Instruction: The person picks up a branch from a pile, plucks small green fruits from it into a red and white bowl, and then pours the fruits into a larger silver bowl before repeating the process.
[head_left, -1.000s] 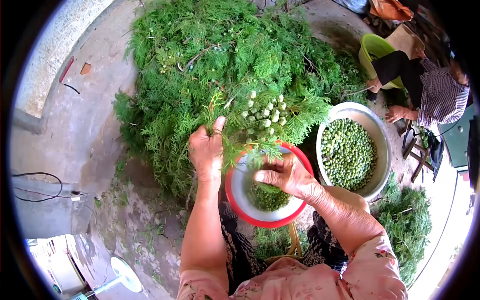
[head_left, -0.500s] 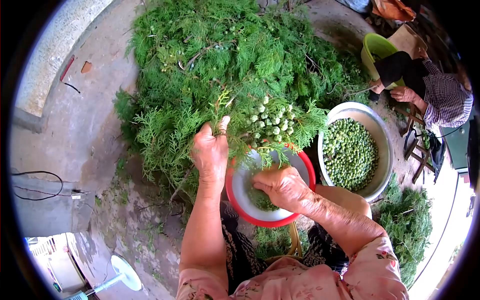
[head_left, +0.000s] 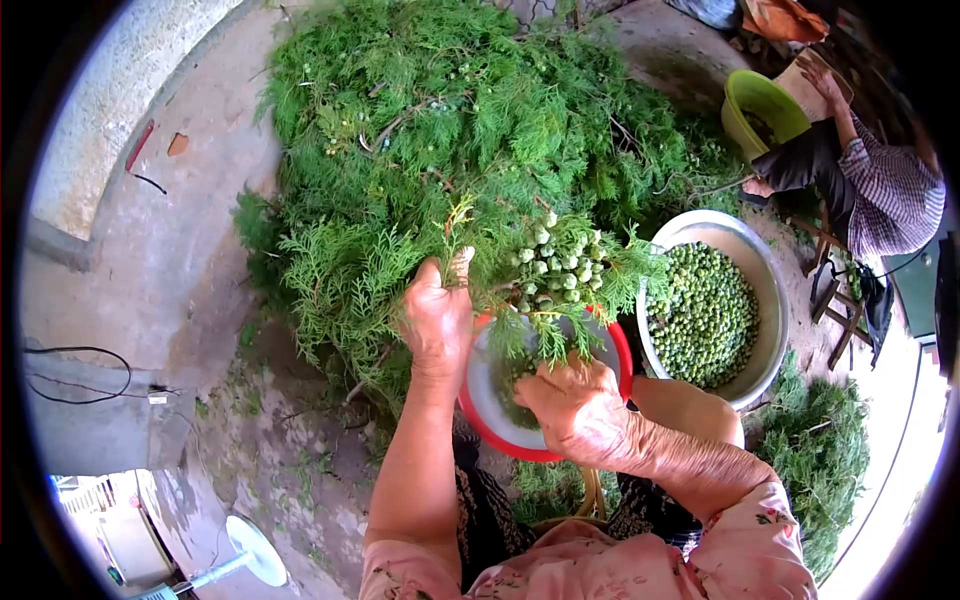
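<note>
My left hand [head_left: 438,320] is closed around the stem of a green conifer branch [head_left: 635,265], thumb pointing up. A dense cluster of pale green cones [head_left: 560,262] hangs on this branch to the right of the hand. Below the cluster, a red-rimmed basin [head_left: 622,345] sits between my knees with small green bits inside. My right hand [head_left: 578,408] is over that basin with its fingers curled together, just under the branch's lower tips. Whatever lies within those fingers is hidden.
A wide metal basin [head_left: 776,310] of picked green cones [head_left: 700,315] stands at right. Ahead spreads a big heap of cut branches [head_left: 450,130]. Another person [head_left: 890,200] sits at upper right by a yellow-green tub [head_left: 738,110]. A fan [head_left: 255,552] stands lower left.
My left hand and the branch have shifted slightly right. My right hand has moved a little down. The other person's hand has risen from the lap toward the tub's far side.
</note>
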